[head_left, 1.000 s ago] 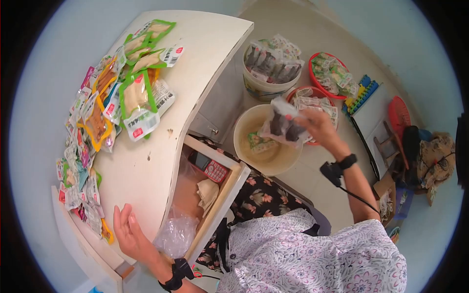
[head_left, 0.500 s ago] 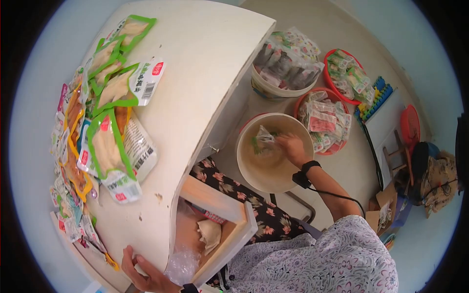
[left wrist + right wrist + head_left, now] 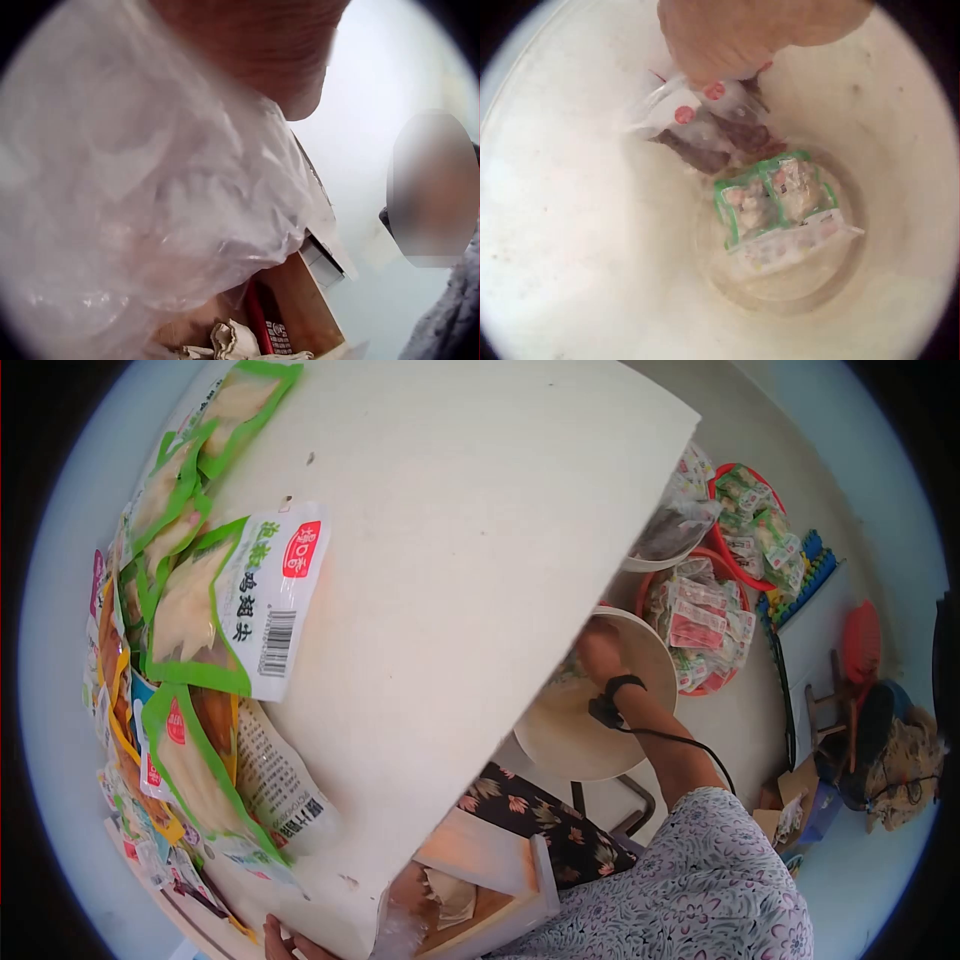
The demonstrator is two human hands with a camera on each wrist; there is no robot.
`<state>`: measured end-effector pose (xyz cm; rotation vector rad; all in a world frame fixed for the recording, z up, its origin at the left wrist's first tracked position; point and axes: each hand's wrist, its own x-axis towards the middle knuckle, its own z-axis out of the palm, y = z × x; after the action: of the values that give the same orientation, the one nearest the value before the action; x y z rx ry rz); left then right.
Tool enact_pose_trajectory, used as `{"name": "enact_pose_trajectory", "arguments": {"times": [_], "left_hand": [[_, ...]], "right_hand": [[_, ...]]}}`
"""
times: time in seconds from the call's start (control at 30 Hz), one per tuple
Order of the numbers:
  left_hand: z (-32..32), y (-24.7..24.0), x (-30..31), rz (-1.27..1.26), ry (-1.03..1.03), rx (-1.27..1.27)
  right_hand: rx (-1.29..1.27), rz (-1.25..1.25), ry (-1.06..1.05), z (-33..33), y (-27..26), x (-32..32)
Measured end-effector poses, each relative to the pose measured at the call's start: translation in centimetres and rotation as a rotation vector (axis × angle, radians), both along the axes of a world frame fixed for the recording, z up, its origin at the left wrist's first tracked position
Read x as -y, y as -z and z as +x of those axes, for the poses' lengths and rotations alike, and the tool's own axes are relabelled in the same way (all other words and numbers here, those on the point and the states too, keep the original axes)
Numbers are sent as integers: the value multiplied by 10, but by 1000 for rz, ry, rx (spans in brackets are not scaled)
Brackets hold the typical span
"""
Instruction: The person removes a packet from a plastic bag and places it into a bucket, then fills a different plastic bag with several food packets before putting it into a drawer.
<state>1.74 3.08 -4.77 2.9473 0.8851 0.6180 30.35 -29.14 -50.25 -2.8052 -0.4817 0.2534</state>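
Observation:
My right hand (image 3: 602, 655) reaches down inside a cream bucket (image 3: 575, 740). In the right wrist view, the hand (image 3: 757, 34) holds clear snack packets with dark contents (image 3: 694, 154) by their upper ends; its fingertips are hidden. Below them, green-edged snack packets (image 3: 780, 199) lie on the bucket's bottom. At the near edge of the white table (image 3: 450, 560), my left hand (image 3: 288, 942) shows only its relaxed fingers, holding nothing. A clear plastic bag (image 3: 150, 187) fills much of the left wrist view beneath that hand.
Green-edged packets (image 3: 200, 600) and others are heaped along the table's left side. An open drawer (image 3: 490, 910) holds a cloth (image 3: 236, 337) and a red phone (image 3: 274, 334). Red baskets of packets (image 3: 700, 620) and a filled white bucket (image 3: 670, 535) stand on the floor behind.
My right hand has carried the dark-filled packets down into the cream bucket. The head view has shifted, so the table now covers part of the bucket and the left hand sits lower.

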Motion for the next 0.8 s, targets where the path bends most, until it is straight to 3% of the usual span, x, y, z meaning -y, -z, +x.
{"name": "enact_pose_trajectory", "arguments": {"times": [0.07,0.27,0.5,0.8], "left_hand": [[-1,0,0,15,-8,-19],[-4,1,-1,24,-44,-33],[-3,4,-2,17,35,64],[-2,1,-1,21,33,87]], "right_hand": [[-131,21,234,-2,-1,-9],[-59,34,265,-14,30,-4],[-71,217,304,-35,3,17],[-110,205,408,-42,-13,17]]}}
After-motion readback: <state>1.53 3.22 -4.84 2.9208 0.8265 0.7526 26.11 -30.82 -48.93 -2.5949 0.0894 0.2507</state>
